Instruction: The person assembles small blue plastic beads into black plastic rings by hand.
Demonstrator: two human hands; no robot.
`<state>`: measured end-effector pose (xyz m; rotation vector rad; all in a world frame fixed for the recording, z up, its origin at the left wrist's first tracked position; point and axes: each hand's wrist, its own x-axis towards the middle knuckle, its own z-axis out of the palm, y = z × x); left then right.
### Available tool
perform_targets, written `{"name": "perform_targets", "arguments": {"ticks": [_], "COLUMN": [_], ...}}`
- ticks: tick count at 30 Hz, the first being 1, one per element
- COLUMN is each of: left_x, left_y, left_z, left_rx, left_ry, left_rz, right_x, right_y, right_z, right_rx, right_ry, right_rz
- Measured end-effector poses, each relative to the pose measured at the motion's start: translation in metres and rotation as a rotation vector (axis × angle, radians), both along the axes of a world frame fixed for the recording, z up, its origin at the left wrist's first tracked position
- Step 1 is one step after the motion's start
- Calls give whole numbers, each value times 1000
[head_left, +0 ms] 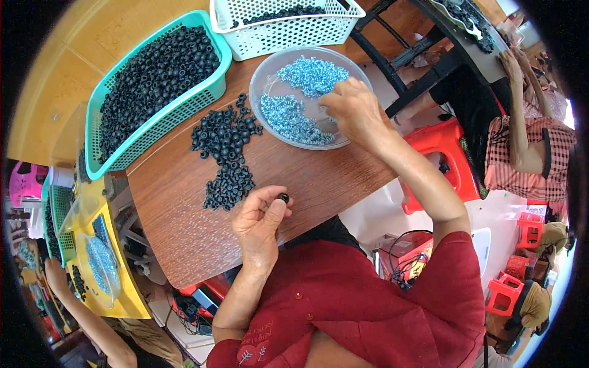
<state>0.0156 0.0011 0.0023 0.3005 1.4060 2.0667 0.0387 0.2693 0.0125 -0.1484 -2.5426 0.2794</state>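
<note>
My left hand (261, 230) is above the front of the wooden table (300, 172), with a small round black part (283, 198) pinched between thumb and fingers. My right hand (356, 112) reaches over the right side of a round, clear plastic tub (270, 61), its fingertips closed together. Whatever lies between those fingertips is hidden. The tub holds two heaps of tiny shiny blue-silver pieces (294, 119), too small to name surely. Left of the tub, a pile of black ring-shaped parts (226, 138) trails toward my left hand.
A teal basket (161, 130) full of black parts stands at the table's left; a white basket (288, 42) with more is behind. Red stools (438, 162) are on the right. Another person's hand (56, 277) is at a yellow table (132, 288); more people sit at right.
</note>
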Motion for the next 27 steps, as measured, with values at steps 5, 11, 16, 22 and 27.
{"name": "perform_targets", "arguments": {"ticks": [5, 11, 16, 22, 27], "left_x": [1, -2, -11, -18, -9], "left_y": [-1, 0, 4, 4, 5], "left_z": [-4, -2, -3, -7, 0], "left_rx": [-22, -10, 6, 85, 103], "left_ry": [-11, -58, -174, -222, -110], "left_rz": [-5, -1, -46, -52, 5], "right_x": [-23, -28, -15, 16, 26], "right_y": [4, 4, -2, -67, -103], "right_z": [-11, -16, -8, 39, 30], "right_rx": [365, 525, 191, -868, -1210], "right_ry": [-165, -270, -78, -219, -185], "right_rz": [110, 150, 188, 212, 311]}}
